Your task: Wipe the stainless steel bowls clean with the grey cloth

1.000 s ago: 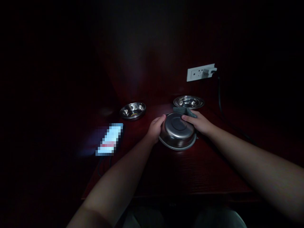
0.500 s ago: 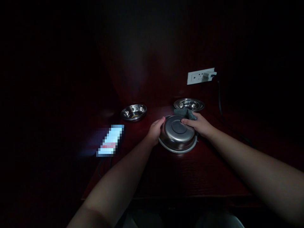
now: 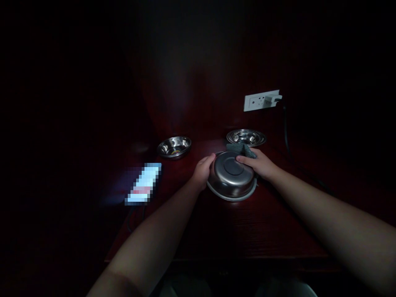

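A steel bowl (image 3: 234, 175) is held tilted, its underside with a round stamped ring towards me and its rim low. My left hand (image 3: 203, 170) grips the bowl's left side, thumb along the edge. At the upper right, my right hand (image 3: 261, 163) is closed with its thumb on the bowl's base. A dark grey-green cloth or pad (image 3: 241, 149) sticks out between that hand and the far side of the bowl. The right fingers behind the cloth are hidden.
Shiny steel bowls (image 3: 175, 147) stand at the back left of the dark red table (image 3: 241, 235), and other nested steel dishes (image 3: 246, 137) at the back right. A lit phone (image 3: 144, 184) is on the left. A wall socket (image 3: 261, 100) holds a plug; a cable (image 3: 286, 132) hangs nearby.
Almost nothing differs. The whole view has shifted very slightly; both hands keep their grip on the bowl and cloth.
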A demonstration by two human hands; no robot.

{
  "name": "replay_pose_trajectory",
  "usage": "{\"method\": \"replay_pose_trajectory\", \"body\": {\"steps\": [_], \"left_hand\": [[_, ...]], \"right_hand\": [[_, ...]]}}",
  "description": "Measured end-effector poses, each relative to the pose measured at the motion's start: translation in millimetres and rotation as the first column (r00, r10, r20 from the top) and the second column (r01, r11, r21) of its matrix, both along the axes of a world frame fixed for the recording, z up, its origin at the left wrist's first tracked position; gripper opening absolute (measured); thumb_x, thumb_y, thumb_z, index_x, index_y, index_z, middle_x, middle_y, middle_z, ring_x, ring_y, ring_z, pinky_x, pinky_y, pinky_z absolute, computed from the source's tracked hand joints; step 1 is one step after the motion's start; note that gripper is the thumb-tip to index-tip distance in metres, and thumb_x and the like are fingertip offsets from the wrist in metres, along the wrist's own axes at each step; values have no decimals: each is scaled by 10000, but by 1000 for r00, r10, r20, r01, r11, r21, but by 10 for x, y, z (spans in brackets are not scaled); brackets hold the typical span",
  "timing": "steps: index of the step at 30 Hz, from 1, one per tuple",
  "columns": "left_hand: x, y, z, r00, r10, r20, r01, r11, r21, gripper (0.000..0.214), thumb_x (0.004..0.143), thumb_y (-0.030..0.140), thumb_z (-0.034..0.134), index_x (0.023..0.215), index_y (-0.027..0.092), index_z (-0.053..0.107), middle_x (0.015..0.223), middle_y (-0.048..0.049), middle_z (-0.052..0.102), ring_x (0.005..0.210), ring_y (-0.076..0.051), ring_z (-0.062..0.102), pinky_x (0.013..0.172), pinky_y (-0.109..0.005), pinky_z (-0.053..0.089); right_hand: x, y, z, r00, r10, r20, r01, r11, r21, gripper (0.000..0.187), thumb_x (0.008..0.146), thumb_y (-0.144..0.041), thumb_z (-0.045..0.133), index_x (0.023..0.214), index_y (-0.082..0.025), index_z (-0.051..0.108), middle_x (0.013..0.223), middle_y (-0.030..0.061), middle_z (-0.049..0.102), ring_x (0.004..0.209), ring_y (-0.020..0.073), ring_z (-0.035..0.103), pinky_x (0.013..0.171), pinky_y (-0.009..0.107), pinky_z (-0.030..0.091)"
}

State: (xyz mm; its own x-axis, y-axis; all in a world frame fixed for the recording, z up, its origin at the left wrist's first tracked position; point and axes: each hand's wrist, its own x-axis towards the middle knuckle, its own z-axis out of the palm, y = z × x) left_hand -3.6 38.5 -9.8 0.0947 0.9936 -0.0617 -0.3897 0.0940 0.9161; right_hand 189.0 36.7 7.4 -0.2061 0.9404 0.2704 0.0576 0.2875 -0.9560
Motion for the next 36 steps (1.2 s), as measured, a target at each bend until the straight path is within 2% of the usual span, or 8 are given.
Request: {"method": "replay_pose_trajectory", "body": {"steps": [11, 20, 22, 24, 25, 27, 31, 36], "left_hand": [[39, -39, 40, 1000, -1, 5, 1, 1000, 2, 285, 688, 408, 672, 787, 141, 675, 737, -51, 692, 716, -172, 619, 767, -322, 448], [35, -24, 27, 1000, -4, 25, 4, 1000, -13, 288, 693, 388, 671, 830, 135, 678, 764, -65, 706, 771, -205, 645, 819, -356, 451], [26, -40, 51, 994, -68, 88, 73, 995, -62, 300, 722, 394, 634, 873, 138, 679, 803, -75, 713, 863, -233, 648, 871, -378, 443], [8, -64, 95, 959, -196, 203, 219, 971, -99, 353, 764, 433, 563, 914, 134, 675, 877, -96, 712, 969, -262, 629, 924, -408, 423], [-3, -77, 121, 930, -256, 263, 289, 953, -94, 387, 781, 453, 526, 928, 127, 672, 918, -109, 707, 1011, -275, 614, 942, -421, 413], [-26, -99, 170, 889, -305, 341, 344, 937, -58, 418, 804, 463, 480, 948, 117, 663, 979, -124, 694, 1067, -283, 588, 966, -431, 399], [-50, -116, 203, 892, -269, 364, 291, 957, -7, 369, 823, 422, 482, 988, 134, 642, 1032, -118, 675, 1109, -271, 565, 982, -422, 393], [6, -101, 129, 938, -180, 297, 210, 975, -74, 218, 819, 284, 536, 971, 160, 633, 978, -87, 683, 1052, -223, 596, 979, -381, 408]], "right_hand": [[45, 31, -35, 1000, 16, 4, -16, 1000, 14, 368, 659, -394, 723, 956, -187, 663, 926, 48, 704, 813, 225, 655, 837, 419, 487], [13, -9, -7, 999, -8, -31, 7, 1000, -16, 333, 644, -380, 734, 911, -195, 666, 912, 43, 710, 801, 227, 658, 822, 419, 501], [-2, -14, -4, 998, -13, -60, 12, 1000, -28, 338, 637, -366, 741, 923, -201, 666, 934, 42, 709, 810, 225, 660, 826, 412, 502], [-14, -10, -8, 995, -30, -92, 26, 999, -43, 348, 625, -356, 752, 925, -201, 665, 935, 42, 710, 815, 224, 661, 826, 405, 502], [-18, -4, -11, 992, -47, -114, 42, 998, -53, 351, 619, -357, 756, 918, -198, 665, 920, 42, 711, 806, 224, 663, 819, 403, 505], [-20, 16, -20, 982, -99, -159, 88, 993, -77, 353, 608, -368, 762, 895, -186, 665, 875, 44, 713, 778, 223, 666, 799, 401, 512], [-1, 64, -34, 950, -225, -214, 210, 973, -93, 375, 588, -384, 769, 878, -172, 663, 850, 52, 714, 767, 230, 669, 788, 398, 518], [21, 79, -31, 933, -294, -206, 286, 956, -69, 387, 592, -383, 763, 894, -163, 666, 869, 62, 712, 775, 230, 665, 792, 397, 517]]}}
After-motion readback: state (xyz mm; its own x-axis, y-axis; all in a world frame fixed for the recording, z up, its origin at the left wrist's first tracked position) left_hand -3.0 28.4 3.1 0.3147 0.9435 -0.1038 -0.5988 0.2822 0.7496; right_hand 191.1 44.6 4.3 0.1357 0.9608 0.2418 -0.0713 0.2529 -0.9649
